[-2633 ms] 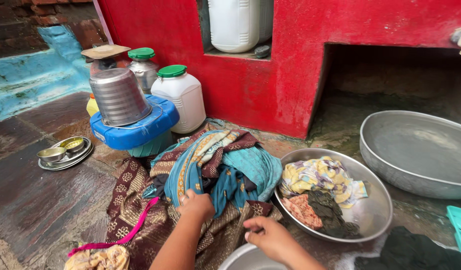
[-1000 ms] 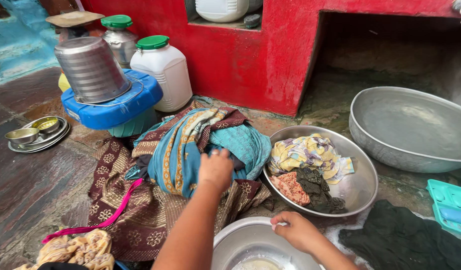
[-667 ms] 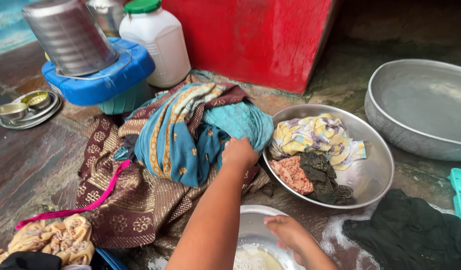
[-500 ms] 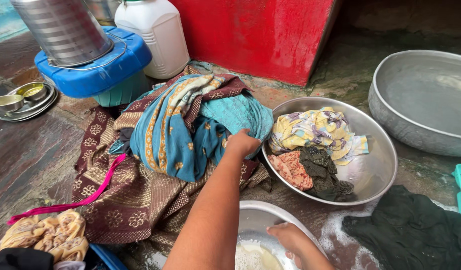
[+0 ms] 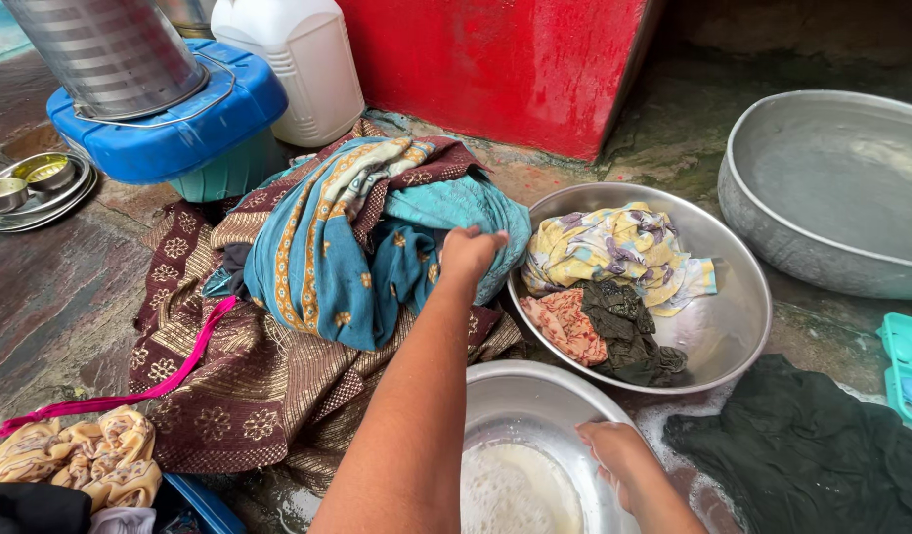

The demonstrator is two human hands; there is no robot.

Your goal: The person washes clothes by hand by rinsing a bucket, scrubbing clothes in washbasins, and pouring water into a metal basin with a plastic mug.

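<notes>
At the far left, small steel bowls and plates (image 5: 26,188) are stacked on the wet stone floor (image 5: 50,307), and a crumpled yellow patterned cloth (image 5: 75,460) lies at the bottom corner with a pink strap (image 5: 159,371) running up from beside it. Behind, an upturned steel bucket (image 5: 105,49) sits on a blue plastic stool (image 5: 169,124), with a white plastic jerrycan (image 5: 283,64) just beside it against the red wall (image 5: 495,59). A brown and gold patterned cloth (image 5: 258,405) is spread on the floor, and a heap of teal and blue clothing (image 5: 347,247) is piled on top of it. The left hand (image 5: 469,255) is clenched on the right edge of this heap, fingers dug into the teal fabric. Below it stands a steel basin of soapy water (image 5: 520,415); the right hand (image 5: 619,450) rests at its right rim, whether gripping it I cannot tell. To the right of the heap, a wide steel bowl (image 5: 738,326) holds a yellow floral cloth (image 5: 614,247), an orange cloth (image 5: 564,326) and a dark green cloth (image 5: 629,341). Farther right, a dark garment (image 5: 822,455) lies on the sudsy floor, a large empty metal tub (image 5: 831,188) stands behind it, and a turquoise plastic soap tray (image 5: 909,371) shows at the edge.
</notes>
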